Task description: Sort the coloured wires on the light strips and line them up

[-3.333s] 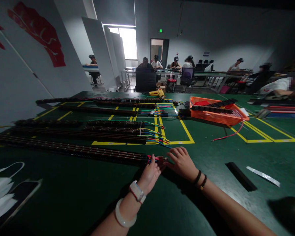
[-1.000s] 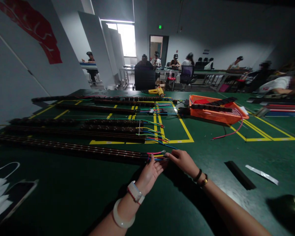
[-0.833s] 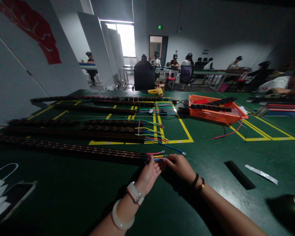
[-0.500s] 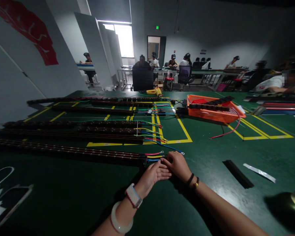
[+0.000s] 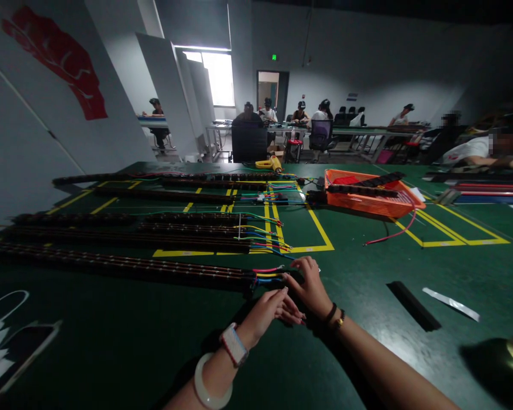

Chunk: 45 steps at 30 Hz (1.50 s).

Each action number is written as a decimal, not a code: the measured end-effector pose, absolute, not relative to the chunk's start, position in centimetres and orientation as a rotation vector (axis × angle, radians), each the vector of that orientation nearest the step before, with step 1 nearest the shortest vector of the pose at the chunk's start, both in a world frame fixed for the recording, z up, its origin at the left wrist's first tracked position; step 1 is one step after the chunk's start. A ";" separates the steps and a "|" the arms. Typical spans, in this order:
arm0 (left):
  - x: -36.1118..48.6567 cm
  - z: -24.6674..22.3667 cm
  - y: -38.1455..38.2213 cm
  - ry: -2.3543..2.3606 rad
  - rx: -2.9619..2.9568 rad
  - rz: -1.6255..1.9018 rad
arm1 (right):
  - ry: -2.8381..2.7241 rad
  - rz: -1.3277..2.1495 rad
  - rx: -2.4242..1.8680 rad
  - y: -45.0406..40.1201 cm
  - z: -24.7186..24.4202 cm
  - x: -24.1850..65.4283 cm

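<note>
Long dark wire bundles (image 5: 154, 265) lie across the green table, with red, yellow and blue lead ends (image 5: 268, 275) at their right. My left hand (image 5: 277, 308), with a watch and a pale bangle on its wrist, is just below and right of these ends, its fingers apart and nothing visible in them. My right hand (image 5: 311, 285) is beside the lead tips, its fingers spread and curved over the table. Whether its fingertips touch a lead is hard to tell.
An orange basket (image 5: 363, 206) holding dark strips stands at the back right, near a yellow heat gun (image 5: 270, 164). A black strip (image 5: 412, 306) and a white strip (image 5: 451, 303) lie at right. People sit at tables behind.
My left hand has moved slightly down and away from the leads, its fingers curling a little. The fingers of my right hand have opened, and the view has tilted up slightly.
</note>
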<state>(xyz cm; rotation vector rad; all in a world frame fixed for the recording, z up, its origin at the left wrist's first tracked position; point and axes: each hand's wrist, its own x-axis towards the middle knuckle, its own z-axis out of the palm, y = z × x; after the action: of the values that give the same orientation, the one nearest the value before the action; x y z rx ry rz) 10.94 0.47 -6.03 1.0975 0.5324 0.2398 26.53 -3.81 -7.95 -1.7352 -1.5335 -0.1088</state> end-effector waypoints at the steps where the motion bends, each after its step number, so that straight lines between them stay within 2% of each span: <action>1: 10.9 -6.0 0.5 0.529 1.100 0.241 | -1.541 -0.092 -1.716 -3.9 -7.9 26.5; 16: 10.9 -5.6 0.4 0.544 1.107 0.242 | -1.534 0.127 -1.676 -3.3 -8.5 26.8; 29: 10.9 -5.8 0.4 0.539 1.105 0.243 | -1.584 0.119 -1.703 -3.2 -8.6 27.0; 45: 10.9 -6.2 1.3 0.495 0.825 0.272 | -2.387 0.211 -1.659 1.8 -4.5 26.7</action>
<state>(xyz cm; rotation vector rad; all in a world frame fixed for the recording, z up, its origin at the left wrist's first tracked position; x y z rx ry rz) 10.89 1.27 -6.24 0.8249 0.4947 0.2721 26.72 1.75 -4.53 -1.6590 -2.3868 0.2109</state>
